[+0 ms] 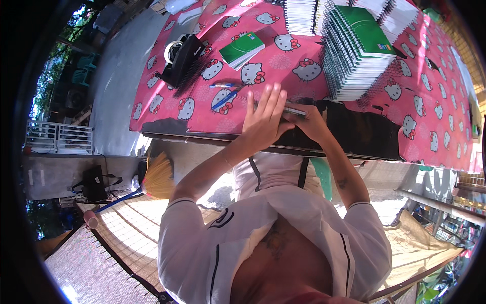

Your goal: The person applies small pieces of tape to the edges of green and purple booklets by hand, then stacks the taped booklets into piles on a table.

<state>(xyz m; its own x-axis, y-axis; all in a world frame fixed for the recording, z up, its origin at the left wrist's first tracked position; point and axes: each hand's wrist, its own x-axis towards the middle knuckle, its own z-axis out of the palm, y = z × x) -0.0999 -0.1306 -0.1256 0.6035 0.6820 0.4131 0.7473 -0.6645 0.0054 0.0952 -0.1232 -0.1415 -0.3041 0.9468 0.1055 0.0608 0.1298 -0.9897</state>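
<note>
My left hand [266,115] lies flat near the table's front edge, its fingers stretched out and pointing away from me. Close beside it, my right hand [312,123] is closed on a small flat thing with a dark top and a pale edge [295,111]; my left hand partly covers it, so its kind is unclear. Two pens, a white-and-blue one [223,85] and a blue one [225,100], lie just left of my left hand. Beyond them is a small green spiral notebook [242,49].
A black tape dispenser [181,61] stands at the table's left. At the right rises a tall stack of green spiral notebooks [362,66], with more white-paged stacks [302,17] behind. A pink patterned cloth [291,66] covers the table. A straw broom [158,175] is below, left.
</note>
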